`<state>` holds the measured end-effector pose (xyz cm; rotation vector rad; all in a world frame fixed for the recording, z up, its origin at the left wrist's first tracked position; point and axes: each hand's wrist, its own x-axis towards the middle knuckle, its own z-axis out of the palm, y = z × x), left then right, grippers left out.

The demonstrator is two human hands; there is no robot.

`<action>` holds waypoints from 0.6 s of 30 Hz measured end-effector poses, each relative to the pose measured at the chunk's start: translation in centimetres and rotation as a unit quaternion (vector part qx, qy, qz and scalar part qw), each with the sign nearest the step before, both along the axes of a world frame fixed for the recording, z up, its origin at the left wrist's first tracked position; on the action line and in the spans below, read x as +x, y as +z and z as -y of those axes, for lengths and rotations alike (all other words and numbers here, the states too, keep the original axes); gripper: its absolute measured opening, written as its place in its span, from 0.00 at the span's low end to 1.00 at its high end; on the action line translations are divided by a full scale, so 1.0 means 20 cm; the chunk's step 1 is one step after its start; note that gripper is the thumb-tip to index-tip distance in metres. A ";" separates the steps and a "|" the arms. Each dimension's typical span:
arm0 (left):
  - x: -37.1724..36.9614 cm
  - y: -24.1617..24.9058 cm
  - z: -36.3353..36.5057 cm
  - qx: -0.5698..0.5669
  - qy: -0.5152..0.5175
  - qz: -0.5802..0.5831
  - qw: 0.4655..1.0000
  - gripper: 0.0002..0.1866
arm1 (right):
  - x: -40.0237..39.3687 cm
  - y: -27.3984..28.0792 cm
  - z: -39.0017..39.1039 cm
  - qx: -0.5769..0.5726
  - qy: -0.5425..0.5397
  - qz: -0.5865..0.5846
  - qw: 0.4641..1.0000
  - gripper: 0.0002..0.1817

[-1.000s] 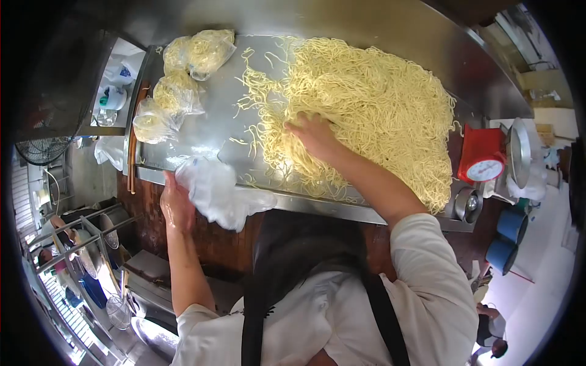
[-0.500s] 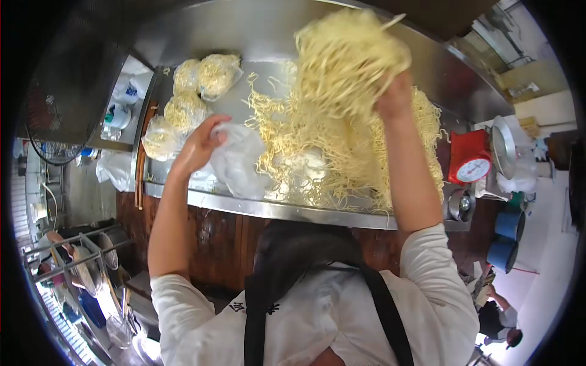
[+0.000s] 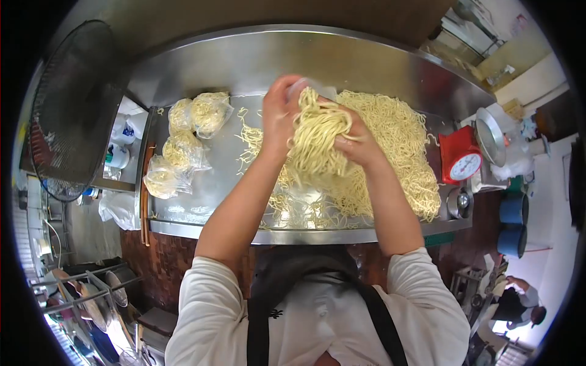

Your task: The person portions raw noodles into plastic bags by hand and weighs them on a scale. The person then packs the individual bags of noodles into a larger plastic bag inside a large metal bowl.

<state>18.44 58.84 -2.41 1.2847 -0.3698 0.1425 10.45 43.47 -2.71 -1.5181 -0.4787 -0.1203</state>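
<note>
A thick bundle of yellow noodles (image 3: 320, 137) hangs between my two hands above the metal tray. My right hand (image 3: 359, 141) is closed on the bundle from the right, its fingers partly buried in the strands. My left hand (image 3: 281, 113) curls round a clear plastic bag (image 3: 310, 85) at the bundle's left side; most of the bag is hidden behind hand and noodles. A broad heap of loose noodles (image 3: 394, 146) covers the right part of the tray (image 3: 244, 235), and scattered strands lie below my hands.
Several bagged noodle portions (image 3: 183, 149) sit at the tray's left, beside long wooden sticks (image 3: 145, 195). A red scale (image 3: 459, 155) and a small metal bowl (image 3: 458, 202) stand at the right. A large mesh strainer (image 3: 76, 110) hangs far left. Another person (image 3: 519, 305) is at lower right.
My right hand has brought the noodle bundle down and left. My left hand has moved up and right with the bag, and the two now meet.
</note>
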 end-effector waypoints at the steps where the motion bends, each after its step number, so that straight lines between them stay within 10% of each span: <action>1: -0.07 -0.03 -0.06 0.052 0.052 0.030 0.997 0.08 | 0.00 -0.05 -0.03 0.030 -0.023 -0.034 0.999 0.31; 8: -0.03 0.03 -0.28 0.140 0.113 0.007 0.984 0.12 | 0.01 -0.20 -0.21 0.022 0.027 -0.065 0.997 0.31; 11: -0.19 0.09 -0.40 0.327 0.104 0.258 0.903 0.03 | 0.07 -0.27 -0.28 -0.062 -0.025 -0.125 0.990 0.24; 14: -0.42 -0.04 -0.47 0.288 0.014 0.404 0.868 0.02 | 0.17 -0.28 -0.31 0.199 0.044 -0.178 0.963 0.24; 18: -0.52 -0.37 -0.53 0.340 0.027 0.273 0.899 0.03 | 0.25 -0.30 -0.65 0.360 -0.261 -0.402 0.801 0.22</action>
